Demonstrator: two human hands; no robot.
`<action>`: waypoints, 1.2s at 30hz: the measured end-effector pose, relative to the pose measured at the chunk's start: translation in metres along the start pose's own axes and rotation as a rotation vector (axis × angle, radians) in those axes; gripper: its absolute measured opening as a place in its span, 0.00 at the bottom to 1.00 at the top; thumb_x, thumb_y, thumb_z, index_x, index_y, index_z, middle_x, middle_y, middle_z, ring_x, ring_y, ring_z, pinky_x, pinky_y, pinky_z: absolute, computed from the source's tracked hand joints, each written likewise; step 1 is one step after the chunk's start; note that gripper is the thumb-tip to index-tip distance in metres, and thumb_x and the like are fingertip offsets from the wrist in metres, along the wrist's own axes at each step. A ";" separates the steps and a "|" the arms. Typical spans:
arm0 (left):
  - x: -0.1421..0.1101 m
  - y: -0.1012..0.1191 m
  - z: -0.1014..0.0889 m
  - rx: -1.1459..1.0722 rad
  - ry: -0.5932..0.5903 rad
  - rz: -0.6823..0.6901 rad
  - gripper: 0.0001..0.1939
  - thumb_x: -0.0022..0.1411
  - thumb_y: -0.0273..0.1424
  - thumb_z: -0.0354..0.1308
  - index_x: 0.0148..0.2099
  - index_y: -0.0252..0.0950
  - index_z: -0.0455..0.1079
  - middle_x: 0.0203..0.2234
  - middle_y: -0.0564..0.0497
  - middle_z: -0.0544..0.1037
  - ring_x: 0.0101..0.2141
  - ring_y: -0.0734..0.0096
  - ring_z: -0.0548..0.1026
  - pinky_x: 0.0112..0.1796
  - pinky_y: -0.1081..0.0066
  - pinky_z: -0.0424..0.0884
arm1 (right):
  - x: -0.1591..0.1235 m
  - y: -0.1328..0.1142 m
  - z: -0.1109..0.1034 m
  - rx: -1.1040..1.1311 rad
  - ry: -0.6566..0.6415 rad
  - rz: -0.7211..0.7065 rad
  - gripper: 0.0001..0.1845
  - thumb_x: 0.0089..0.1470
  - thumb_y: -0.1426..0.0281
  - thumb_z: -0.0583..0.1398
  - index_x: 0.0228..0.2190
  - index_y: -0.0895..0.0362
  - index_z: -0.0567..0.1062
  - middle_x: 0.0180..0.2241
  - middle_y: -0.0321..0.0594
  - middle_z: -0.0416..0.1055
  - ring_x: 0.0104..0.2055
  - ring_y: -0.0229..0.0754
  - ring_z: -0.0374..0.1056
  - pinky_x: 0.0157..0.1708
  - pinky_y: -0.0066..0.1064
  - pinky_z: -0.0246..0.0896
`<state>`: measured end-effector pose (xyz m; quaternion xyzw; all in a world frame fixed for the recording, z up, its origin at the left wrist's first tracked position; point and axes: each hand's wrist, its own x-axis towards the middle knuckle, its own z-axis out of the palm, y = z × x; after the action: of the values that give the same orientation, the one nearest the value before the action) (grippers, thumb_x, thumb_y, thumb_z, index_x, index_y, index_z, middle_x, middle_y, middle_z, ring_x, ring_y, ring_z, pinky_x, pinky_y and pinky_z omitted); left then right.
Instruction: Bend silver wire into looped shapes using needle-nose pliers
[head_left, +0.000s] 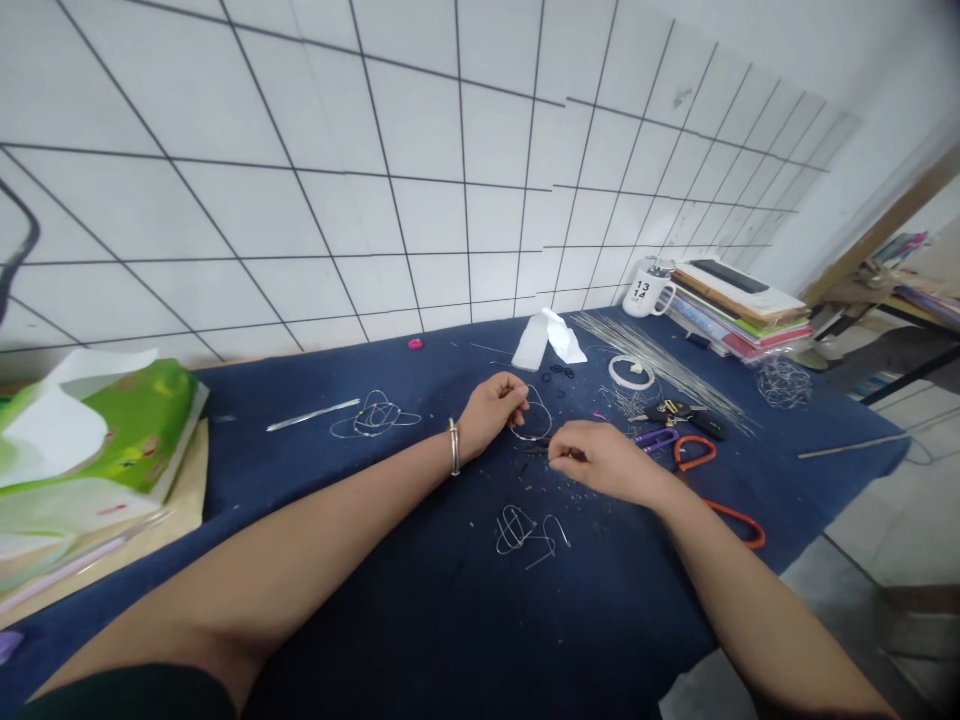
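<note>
My left hand [495, 412] is closed in a pinch on a thin wire [550, 410], which bends into an open loop between my two hands. My right hand [596, 458] has its fingers curled together at the loop's lower right end. Something small and dark shows at those fingertips, too small to name. Close behind the right wrist lie a purple handle [656, 440] and orange-handled scissors [697, 455], partly hidden by the forearm. Nearer to me, a bent silver wire piece [517, 530] lies on the dark blue cloth among tiny clippings.
A tangled wire shape [379, 415] and straight wires [313, 415] lie at left, near a green tissue pack [150, 430]. To the right are a wire bundle [667, 365], a white ring spool [631, 373], keys [671, 411], a mug [646, 290] and stacked books [742, 300].
</note>
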<state>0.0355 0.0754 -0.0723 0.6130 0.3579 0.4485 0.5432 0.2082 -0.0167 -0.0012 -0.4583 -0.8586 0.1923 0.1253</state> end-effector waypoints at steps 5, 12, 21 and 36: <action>0.000 -0.001 -0.001 0.013 0.022 -0.011 0.10 0.57 0.37 0.51 0.33 0.34 0.63 0.22 0.52 0.72 0.17 0.82 0.67 0.16 0.81 0.59 | 0.003 0.013 0.002 -0.093 0.065 0.097 0.05 0.50 0.70 0.55 0.26 0.55 0.71 0.27 0.35 0.66 0.29 0.35 0.60 0.30 0.27 0.49; -0.003 0.000 0.002 -0.010 0.045 -0.027 0.11 0.57 0.38 0.52 0.33 0.34 0.63 0.19 0.54 0.71 0.16 0.82 0.66 0.16 0.80 0.60 | 0.010 0.009 0.022 -0.090 0.284 0.301 0.26 0.42 0.58 0.61 0.42 0.54 0.62 0.36 0.39 0.66 0.31 0.37 0.63 0.26 0.27 0.51; -0.012 0.004 0.014 -0.071 0.009 -0.038 0.11 0.57 0.38 0.51 0.33 0.34 0.62 0.22 0.53 0.71 0.18 0.81 0.68 0.17 0.80 0.62 | 0.014 0.010 0.030 -0.088 0.314 0.296 0.26 0.40 0.57 0.62 0.40 0.53 0.61 0.33 0.36 0.66 0.28 0.36 0.62 0.24 0.26 0.50; -0.005 0.001 0.008 -0.052 0.177 -0.007 0.11 0.57 0.38 0.51 0.33 0.34 0.61 0.23 0.53 0.72 0.19 0.81 0.68 0.17 0.81 0.61 | 0.006 -0.008 0.020 0.090 -0.038 -0.057 0.07 0.50 0.65 0.57 0.26 0.56 0.71 0.26 0.34 0.65 0.28 0.33 0.60 0.29 0.25 0.52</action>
<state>0.0411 0.0677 -0.0718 0.5556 0.3949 0.5080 0.5266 0.1913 -0.0198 -0.0156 -0.4240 -0.8640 0.2355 0.1348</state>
